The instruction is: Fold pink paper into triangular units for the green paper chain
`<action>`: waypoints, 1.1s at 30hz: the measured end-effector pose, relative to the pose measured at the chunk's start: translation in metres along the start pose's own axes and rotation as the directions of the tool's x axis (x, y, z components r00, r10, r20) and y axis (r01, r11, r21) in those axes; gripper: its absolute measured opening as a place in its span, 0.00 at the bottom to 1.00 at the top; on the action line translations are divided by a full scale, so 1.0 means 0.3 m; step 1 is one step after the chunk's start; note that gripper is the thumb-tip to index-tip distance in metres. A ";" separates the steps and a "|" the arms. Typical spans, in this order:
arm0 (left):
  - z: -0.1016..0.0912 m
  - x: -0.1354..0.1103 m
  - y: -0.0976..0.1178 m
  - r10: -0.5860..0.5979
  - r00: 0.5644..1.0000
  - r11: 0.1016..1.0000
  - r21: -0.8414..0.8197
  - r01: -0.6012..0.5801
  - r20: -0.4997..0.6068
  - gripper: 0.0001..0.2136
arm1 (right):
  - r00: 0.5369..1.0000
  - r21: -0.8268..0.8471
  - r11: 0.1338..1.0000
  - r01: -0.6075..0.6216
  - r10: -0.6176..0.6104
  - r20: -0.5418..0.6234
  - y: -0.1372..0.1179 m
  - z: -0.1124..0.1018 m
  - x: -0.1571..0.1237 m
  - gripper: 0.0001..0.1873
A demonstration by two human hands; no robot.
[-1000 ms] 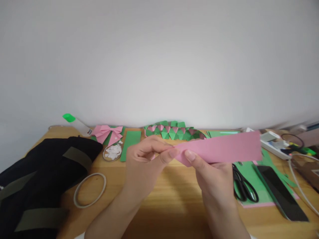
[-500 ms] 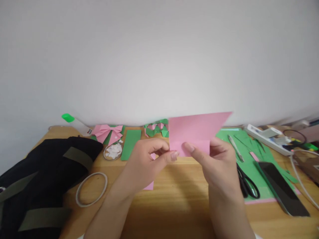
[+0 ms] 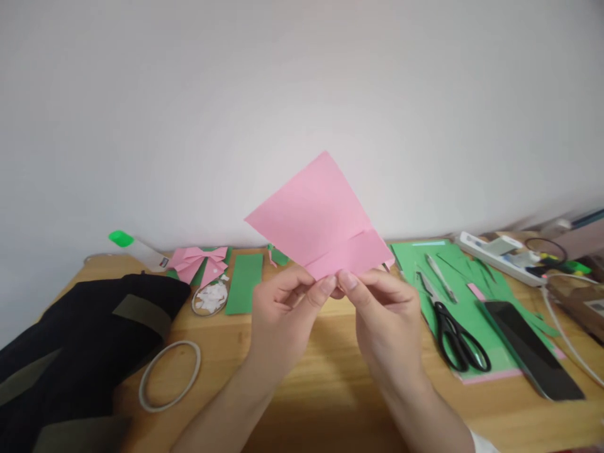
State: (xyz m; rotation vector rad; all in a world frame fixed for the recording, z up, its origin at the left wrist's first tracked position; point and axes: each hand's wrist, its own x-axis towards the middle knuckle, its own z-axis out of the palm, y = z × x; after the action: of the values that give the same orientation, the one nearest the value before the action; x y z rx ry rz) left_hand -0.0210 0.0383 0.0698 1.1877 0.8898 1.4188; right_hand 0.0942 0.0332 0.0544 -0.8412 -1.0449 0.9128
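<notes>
A pink sheet of paper (image 3: 321,207) is held up above the table, one corner pointing upward. Its lower edge is folded over in a strip. My left hand (image 3: 287,308) pinches that lower edge between thumb and fingers. Close beside it, my right hand (image 3: 389,308) pinches the same edge, and the two thumb tips almost meet. The fingers behind the paper are partly hidden.
Black scissors (image 3: 457,343), a pen (image 3: 441,277) and green sheets (image 3: 500,283) lie right, near a phone (image 3: 533,349) and power strip (image 3: 500,258). Left are black cloth (image 3: 94,327), a tape ring (image 3: 170,376), a pink paper bow (image 3: 201,261) and a green strip (image 3: 244,283).
The pink paper has been turned so that a corner points up, with its broad face toward me. My right hand has moved left, next to my left hand at the folded edge.
</notes>
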 end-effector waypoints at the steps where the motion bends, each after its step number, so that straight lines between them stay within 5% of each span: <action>1: -0.001 -0.002 -0.001 0.002 1.000 1.000 0.018 -0.002 -0.004 0.08 | 1.000 0.004 1.000 0.015 -0.015 -0.014 -0.003 -0.007 0.003 0.08; 12: -0.002 -0.005 0.006 -0.003 0.999 0.991 0.133 -0.001 0.033 0.08 | 0.968 -0.133 0.972 0.192 -0.210 -0.140 -0.052 -0.064 0.034 0.08; 19: -0.025 0.016 0.021 -0.107 0.972 0.979 0.194 0.065 0.211 0.07 | 0.987 -0.210 0.965 0.159 -0.159 0.021 -0.095 -0.104 0.046 0.10; 23: -0.038 0.018 0.021 -0.106 0.991 0.988 0.125 0.095 0.081 0.09 | 0.989 -0.165 0.977 0.138 -0.126 0.082 -0.111 -0.116 0.047 0.09; 33: -0.009 -0.032 0.063 0.035 0.993 0.949 0.316 0.001 -0.109 0.12 | 0.988 -0.233 0.962 0.141 -0.121 0.100 -0.108 -0.093 0.038 0.16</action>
State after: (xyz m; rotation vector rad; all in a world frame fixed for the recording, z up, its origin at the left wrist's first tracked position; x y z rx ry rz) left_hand -0.0287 0.0255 0.0853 1.3635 1.2241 1.4022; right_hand 0.1300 0.0273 0.0795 -0.9271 -1.2879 0.7238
